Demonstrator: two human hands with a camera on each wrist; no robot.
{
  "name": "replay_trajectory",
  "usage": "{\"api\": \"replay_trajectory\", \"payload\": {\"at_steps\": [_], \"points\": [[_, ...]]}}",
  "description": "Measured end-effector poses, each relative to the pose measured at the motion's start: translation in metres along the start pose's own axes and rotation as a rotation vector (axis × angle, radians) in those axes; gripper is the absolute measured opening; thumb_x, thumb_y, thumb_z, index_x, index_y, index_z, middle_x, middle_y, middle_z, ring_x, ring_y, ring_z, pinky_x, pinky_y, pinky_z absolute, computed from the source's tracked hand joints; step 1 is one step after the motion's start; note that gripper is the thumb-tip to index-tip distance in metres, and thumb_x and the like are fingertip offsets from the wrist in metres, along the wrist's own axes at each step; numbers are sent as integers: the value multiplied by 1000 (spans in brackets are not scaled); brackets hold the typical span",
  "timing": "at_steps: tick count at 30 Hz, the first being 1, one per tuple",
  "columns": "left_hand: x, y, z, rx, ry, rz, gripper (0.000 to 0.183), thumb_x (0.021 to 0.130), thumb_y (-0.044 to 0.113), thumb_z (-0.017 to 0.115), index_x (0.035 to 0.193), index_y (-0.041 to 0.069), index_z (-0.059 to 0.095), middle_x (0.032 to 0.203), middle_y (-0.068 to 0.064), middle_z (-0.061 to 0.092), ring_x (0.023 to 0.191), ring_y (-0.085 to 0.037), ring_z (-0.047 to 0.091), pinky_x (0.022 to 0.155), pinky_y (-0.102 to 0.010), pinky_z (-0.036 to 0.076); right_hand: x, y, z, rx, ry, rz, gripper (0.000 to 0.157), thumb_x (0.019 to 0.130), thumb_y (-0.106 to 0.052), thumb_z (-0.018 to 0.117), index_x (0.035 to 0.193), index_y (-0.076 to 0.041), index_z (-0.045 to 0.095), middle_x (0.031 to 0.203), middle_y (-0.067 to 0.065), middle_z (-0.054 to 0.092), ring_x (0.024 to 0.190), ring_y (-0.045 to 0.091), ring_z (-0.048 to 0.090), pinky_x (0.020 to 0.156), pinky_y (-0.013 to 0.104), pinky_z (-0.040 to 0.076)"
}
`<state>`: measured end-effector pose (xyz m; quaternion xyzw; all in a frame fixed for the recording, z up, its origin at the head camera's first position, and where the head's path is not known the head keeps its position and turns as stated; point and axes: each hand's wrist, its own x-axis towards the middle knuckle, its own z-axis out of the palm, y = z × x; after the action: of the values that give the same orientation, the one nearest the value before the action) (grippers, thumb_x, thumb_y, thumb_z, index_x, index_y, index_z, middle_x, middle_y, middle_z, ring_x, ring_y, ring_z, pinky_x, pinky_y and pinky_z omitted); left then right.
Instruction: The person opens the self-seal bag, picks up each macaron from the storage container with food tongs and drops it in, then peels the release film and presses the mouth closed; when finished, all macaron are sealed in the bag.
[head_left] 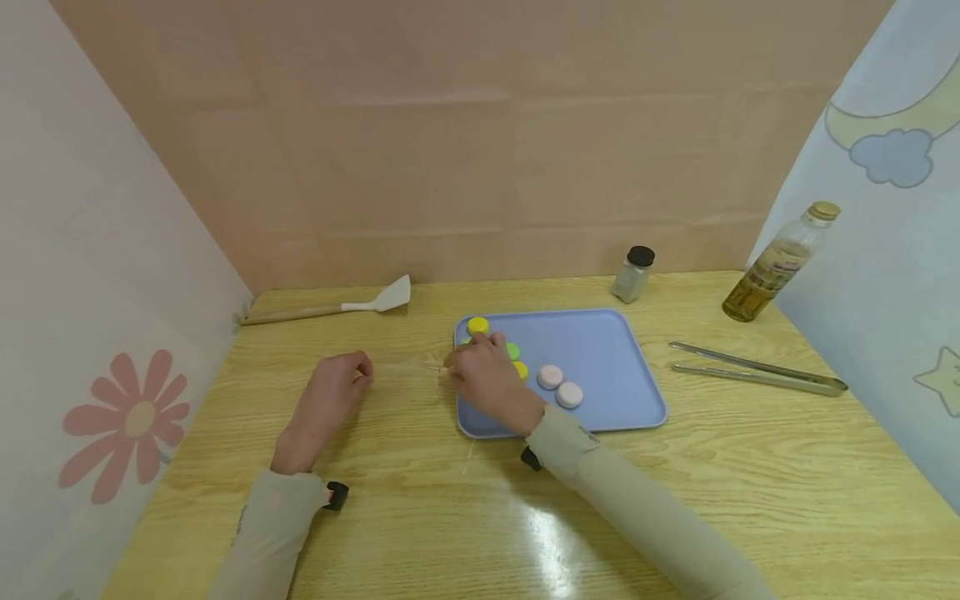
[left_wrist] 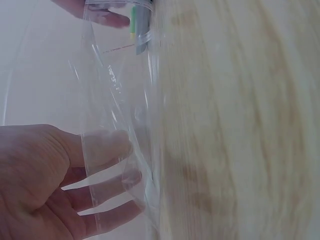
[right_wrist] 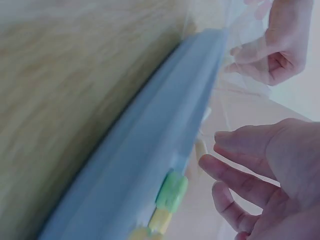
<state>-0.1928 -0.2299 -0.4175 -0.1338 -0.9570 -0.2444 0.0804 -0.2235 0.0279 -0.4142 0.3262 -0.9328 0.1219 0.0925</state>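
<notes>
A clear plastic bag [head_left: 405, 372] stretches sideways between the two hands, low over the table. My left hand [head_left: 337, 387] pinches its left end; in the left wrist view several fingers show through the film [left_wrist: 112, 145]. My right hand [head_left: 487, 375] is at the bag's other end, its thumb and fingers [right_wrist: 245, 137] curled close together at the film. That hand hangs over the left side of a blue tray [head_left: 600, 342]. Small round macarons lie on the tray: yellow [head_left: 477, 326], green [right_wrist: 172, 190] and pale pink [head_left: 550, 377]. The right hand hides part of them.
A spatula [head_left: 393, 293] with a wooden handle lies at the back left. Behind the tray stands a small black-lidded jar [head_left: 630, 275]. At the right are an oil bottle [head_left: 772, 271] and metal tongs [head_left: 757, 371]. Walls enclose the table [head_left: 420, 517] at back and sides.
</notes>
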Motion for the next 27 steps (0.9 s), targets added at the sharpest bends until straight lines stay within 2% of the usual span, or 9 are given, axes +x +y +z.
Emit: {"api": "replay_trajectory", "payload": {"at_steps": [2, 6, 9, 13, 18, 21, 24, 27], "points": [[0, 0, 0, 5, 4, 2, 9, 89, -6, 74, 88, 1, 68, 89, -12, 72, 62, -15, 54, 59, -33, 47, -6, 3, -5, 9, 20, 5, 19, 92, -9, 71, 108, -15, 79, 103, -4, 75, 93, 25, 56, 78, 43, 29], [0, 0, 0, 10, 2, 8, 9, 89, -6, 74, 90, 0, 68, 89, -13, 71, 60, -15, 52, 57, -32, 46, -24, 14, -18, 45, 89, 1, 16, 90, -10, 75, 106, -13, 79, 102, -1, 76, 92, 25, 58, 78, 44, 33], [0, 1, 0, 15, -7, 2, 7, 90, -5, 73, 91, 1, 69, 88, -12, 71, 61, -14, 53, 58, -32, 46, -44, 25, -25, 55, 153, -11, 15, 86, -9, 79, 101, -10, 79, 99, 2, 76, 88, 25, 60, 75, 44, 36], [-1, 0, 0, 20, -12, -6, 6, 91, -4, 72, 91, 1, 69, 89, -11, 71, 63, -15, 53, 59, -34, 48, -78, 40, -33, 68, 190, 4, 17, 83, -10, 83, 99, -9, 79, 98, 4, 75, 88, 24, 64, 73, 42, 42], [-1, -1, 0, 23, -6, -6, 6, 91, -5, 72, 91, 1, 69, 89, -12, 71, 62, -15, 53, 59, -33, 48, -123, 61, -48, 128, 211, 50, 21, 86, -10, 82, 106, -7, 78, 100, 4, 74, 93, 24, 68, 78, 43, 53], [-2, -1, -1, 19, -12, -9, 6, 91, -5, 71, 91, 1, 69, 89, -12, 71, 61, -15, 52, 59, -32, 47, -152, 78, -58, 125, 258, 48, 25, 84, -8, 83, 109, -7, 77, 101, 3, 73, 92, 23, 68, 78, 43, 55], [-2, 0, -3, 9, -16, -5, 6, 92, -6, 69, 91, 0, 69, 87, -11, 70, 60, -15, 49, 57, -31, 44, -180, 98, -68, 101, 307, 39, 31, 80, -3, 84, 110, -7, 76, 101, 3, 72, 85, 21, 68, 67, 38, 56], [-2, 1, -4, -3, -17, 2, 6, 93, -6, 68, 91, 0, 68, 84, -9, 69, 58, -14, 47, 56, -30, 42, -207, 120, -75, 84, 334, 74, 35, 77, 0, 84, 110, -8, 76, 100, 4, 72, 79, 21, 67, 57, 33, 52]]}}
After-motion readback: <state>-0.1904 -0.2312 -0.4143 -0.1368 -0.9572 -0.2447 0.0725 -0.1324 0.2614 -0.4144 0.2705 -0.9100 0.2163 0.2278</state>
